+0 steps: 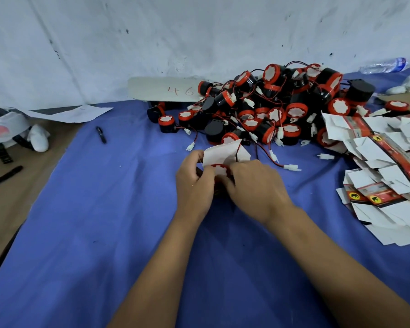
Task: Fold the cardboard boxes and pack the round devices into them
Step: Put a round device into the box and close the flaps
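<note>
Both hands meet over the blue cloth at mid-frame. My left hand grips a small cardboard box whose white flaps stand open upward. My right hand holds a round device, its red rim and white face showing at the box mouth between my fingers. The box body is mostly hidden by my hands. A large pile of round black-and-red devices with red-black wires and white plugs lies behind. A heap of flat unfolded boxes lies at the right.
A blue cloth covers the work surface, with brown board at the left edge. A black pen and a marker lie at left. A card marked "46" leans on the white wall. A plastic bottle lies far right.
</note>
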The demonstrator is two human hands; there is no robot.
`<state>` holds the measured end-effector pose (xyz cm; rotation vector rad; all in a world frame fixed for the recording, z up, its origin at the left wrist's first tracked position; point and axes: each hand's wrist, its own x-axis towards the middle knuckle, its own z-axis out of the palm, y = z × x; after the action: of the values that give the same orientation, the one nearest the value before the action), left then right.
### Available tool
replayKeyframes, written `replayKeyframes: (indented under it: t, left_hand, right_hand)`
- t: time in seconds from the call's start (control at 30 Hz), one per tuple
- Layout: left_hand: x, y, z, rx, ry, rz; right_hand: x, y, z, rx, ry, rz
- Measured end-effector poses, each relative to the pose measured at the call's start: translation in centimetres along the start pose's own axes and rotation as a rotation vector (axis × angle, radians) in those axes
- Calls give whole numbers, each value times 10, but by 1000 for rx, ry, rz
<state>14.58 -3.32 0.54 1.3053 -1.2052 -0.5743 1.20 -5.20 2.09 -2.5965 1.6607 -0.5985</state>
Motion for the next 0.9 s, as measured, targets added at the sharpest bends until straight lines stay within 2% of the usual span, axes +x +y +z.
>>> replayKeyframes:
  t: [0.1,0.2,0.27,0.3,0.37,0.4,0.47,0.53,0.8,0.9]
  left_hand:
    - [0,-2,3,123,15,32]
    - [1,-5,3,171,37,41]
    - [1,-6,2,152,54,26]
    - [2,-6,1,139,59,13]
    - [3,-6,0,116,65,-14]
    - [4,-7,-1,102,64,-21]
    - [5,-8,-2,89,53,-31]
    - [5,-9,-2,103,40,-39]
    - [7,-10,-1,153,-12,-29]
    - [8,-8,1,177,-13,-5]
  right_hand:
    - [0,-1,0,39,52,66]
    - [-3,1,-5,223,379,118]
    - [-3,10,-7,359,544,240]
    - [-1,17,-6,427,533,328]
    - [6,31,-2,560,345,511]
    - [9,35,0,658,232,574]
    - [14,38,4,936,123,615]
    - [15,38,8,1113,81,594]
    - [23,45,4,1495,-5,561]
    - [23,42,2,1556,125,561]
